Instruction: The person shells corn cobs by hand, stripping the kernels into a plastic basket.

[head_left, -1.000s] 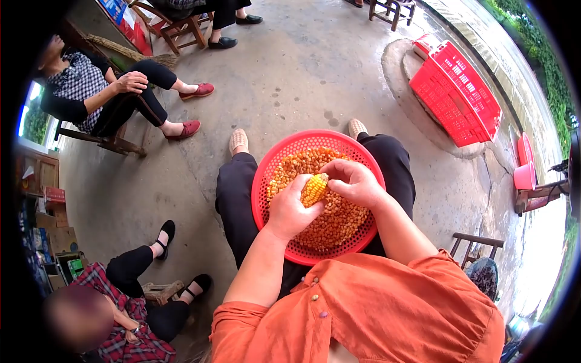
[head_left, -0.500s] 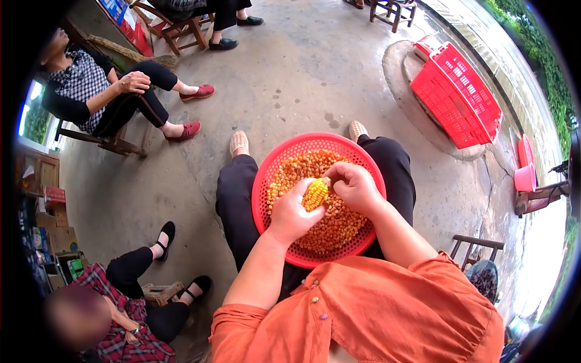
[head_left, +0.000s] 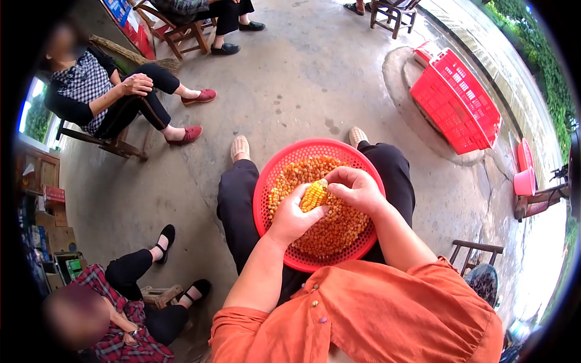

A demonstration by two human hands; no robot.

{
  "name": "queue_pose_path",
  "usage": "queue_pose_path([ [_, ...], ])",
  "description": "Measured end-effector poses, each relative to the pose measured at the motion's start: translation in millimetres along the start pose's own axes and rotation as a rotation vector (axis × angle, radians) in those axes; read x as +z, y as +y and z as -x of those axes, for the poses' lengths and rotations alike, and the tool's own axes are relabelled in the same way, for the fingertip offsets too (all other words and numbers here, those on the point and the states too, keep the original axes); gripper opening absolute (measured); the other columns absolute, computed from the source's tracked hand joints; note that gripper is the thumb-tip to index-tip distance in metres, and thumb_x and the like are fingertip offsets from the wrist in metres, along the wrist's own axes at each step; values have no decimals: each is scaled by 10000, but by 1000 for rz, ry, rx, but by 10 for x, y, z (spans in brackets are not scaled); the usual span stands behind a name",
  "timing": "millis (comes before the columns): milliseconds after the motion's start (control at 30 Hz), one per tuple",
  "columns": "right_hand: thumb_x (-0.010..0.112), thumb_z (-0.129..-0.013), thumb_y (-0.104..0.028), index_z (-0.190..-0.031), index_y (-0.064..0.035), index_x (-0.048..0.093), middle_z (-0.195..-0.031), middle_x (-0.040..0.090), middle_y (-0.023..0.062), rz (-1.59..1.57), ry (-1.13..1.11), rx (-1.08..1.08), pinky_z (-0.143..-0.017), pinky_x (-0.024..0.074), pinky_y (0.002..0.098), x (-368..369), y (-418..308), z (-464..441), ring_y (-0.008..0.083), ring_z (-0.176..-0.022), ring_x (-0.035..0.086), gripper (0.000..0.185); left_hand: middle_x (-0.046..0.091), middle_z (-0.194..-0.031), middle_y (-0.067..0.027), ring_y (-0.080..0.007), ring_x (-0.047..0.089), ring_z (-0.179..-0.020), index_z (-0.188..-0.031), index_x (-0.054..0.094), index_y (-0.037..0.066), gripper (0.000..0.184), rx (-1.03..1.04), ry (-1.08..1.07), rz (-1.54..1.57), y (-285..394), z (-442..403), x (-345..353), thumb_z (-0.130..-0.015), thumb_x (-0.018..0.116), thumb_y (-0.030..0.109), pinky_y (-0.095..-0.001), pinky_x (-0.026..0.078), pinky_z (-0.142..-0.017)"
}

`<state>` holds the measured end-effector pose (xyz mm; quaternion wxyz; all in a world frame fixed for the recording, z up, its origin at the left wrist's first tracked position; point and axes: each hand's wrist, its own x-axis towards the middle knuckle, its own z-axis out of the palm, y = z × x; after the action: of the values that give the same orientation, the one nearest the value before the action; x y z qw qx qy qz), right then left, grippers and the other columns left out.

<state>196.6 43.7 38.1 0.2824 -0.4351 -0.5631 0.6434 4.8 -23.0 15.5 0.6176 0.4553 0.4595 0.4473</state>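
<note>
A yellow corn cob (head_left: pixel 314 196) is gripped in my left hand (head_left: pixel 292 219), the fingers and thumb wrapped round its sides. My right hand (head_left: pixel 358 191) is closed at the cob's upper end, thumb and bent fingers pressed against it; any kernels between them are too small to make out. Below both hands, a red perforated basket (head_left: pixel 261 213) rests on my lap between my knees. Loose orange-yellow corn kernels (head_left: pixel 330 241) cover its bottom.
Red plastic crates (head_left: pixel 451 100) stand at the right on a round concrete slab. A pink basin (head_left: pixel 525 181) is farther right. Seated people occupy the left side and the top. A small wooden stool (head_left: pixel 475 249) stands behind my right elbow, and a broom (head_left: pixel 130 54) lies upper left.
The view has shifted slightly, so the basket appears a little lower. My right fingers have moved slightly at the cob's end, while my left hand keeps its hold.
</note>
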Motion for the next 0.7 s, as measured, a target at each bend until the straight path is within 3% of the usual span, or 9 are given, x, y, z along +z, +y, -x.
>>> queue_pose_path([
  [267, 685, -869, -121, -1008, 2, 678, -863, 689, 27, 207, 37, -3, -765, 530, 264, 43, -82, 34, 97, -815, 643, 186, 670, -1154, -85, -153, 639, -1057, -1283, 563, 11, 455, 32, -1, -79, -21, 9, -16, -865, 723, 95, -305, 501, -931],
  [333, 662, -845, -85, -974, -1, 682, -834, 683, 32, 230, 54, -23, -724, 519, 262, 65, -51, 27, 91, -775, 627, 155, 675, -1152, -92, -160, 645, -1048, -1278, 568, 17, 449, 78, 16, -346, 29, 31, -28, -863, 717, 100, -310, 504, -917],
  [400, 629, -824, -53, -939, 4, 684, -796, 670, 33, 347, 105, -85, -681, 501, 260, 73, -27, 19, 87, -737, 607, 139, 676, -1130, -83, -146, 643, -1031, -1283, 565, 19, 457, 75, 18, -355, 31, 38, -3, -860, 717, 104, -304, 505, -901],
  [467, 598, -821, -40, -923, 8, 682, -772, 660, 29, 325, 110, -35, -653, 486, 262, 61, -39, 8, 88, -713, 592, 141, 666, -1124, -65, -124, 629, -1030, -1292, 558, 18, 466, 14, -26, -69, -2, 33, 31, -859, 718, 85, -291, 500, -909],
  [567, 585, -830, -41, -926, 9, 682, -782, 659, 27, 220, 88, 36, -665, 487, 255, 26, -15, -20, 87, -723, 593, 145, 620, -1195, -37, -120, 599, -1095, -1340, 513, 0, 493, -60, -58, 107, 56, 17, 10, -883, 698, 18, -283, 488, -961],
  [700, 557, -891, -20, -971, 16, 669, -861, 664, 17, 98, 25, 4, -762, 505, 245, 1, 18, -38, 97, -809, 623, 143, 615, -1184, -29, -111, 603, -1066, -1357, 502, 6, 503, -159, -42, 296, 49, 28, -46, -889, 685, 13, -265, 505, -924],
])
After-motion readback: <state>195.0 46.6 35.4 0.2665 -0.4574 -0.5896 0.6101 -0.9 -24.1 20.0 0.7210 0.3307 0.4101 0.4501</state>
